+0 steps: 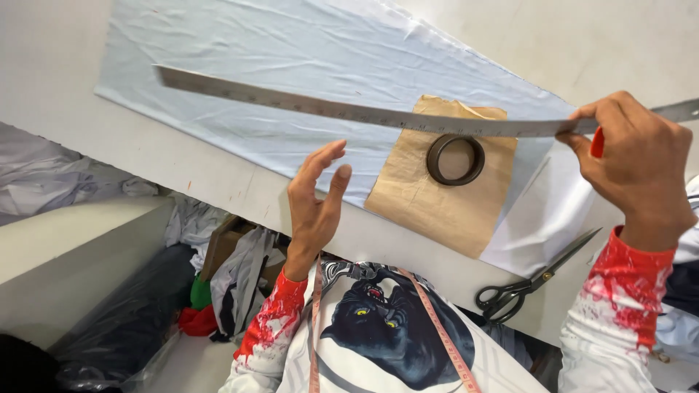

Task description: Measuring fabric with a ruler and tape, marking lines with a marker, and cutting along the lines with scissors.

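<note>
Long steel ruler held clear of the desk, raised at a slant above pale blue cloth spread flat on it. Right hand closed around the ruler near its right end, a red object, likely a marking tool, pinched in the same grip and only partly visible. Left hand open, fingers extended and apart, palm toward the ruler, holding nothing and not in contact with it. Brown paper pattern piece lying on the cloth below the ruler, weighted by a dark ring resting on it. Black scissors on the desk near its front edge, well apart from the ruler. Tape measure draped round the neck. Judged advisable: support the long free end with the open hand, since a single grip at one end leaves the blade liable to sag or swing; lower flat rather than edge-first to avoid dragging wrinkles into the cloth; keep clear of the ring so the paper stays put; press down near the middle before any marking
</note>
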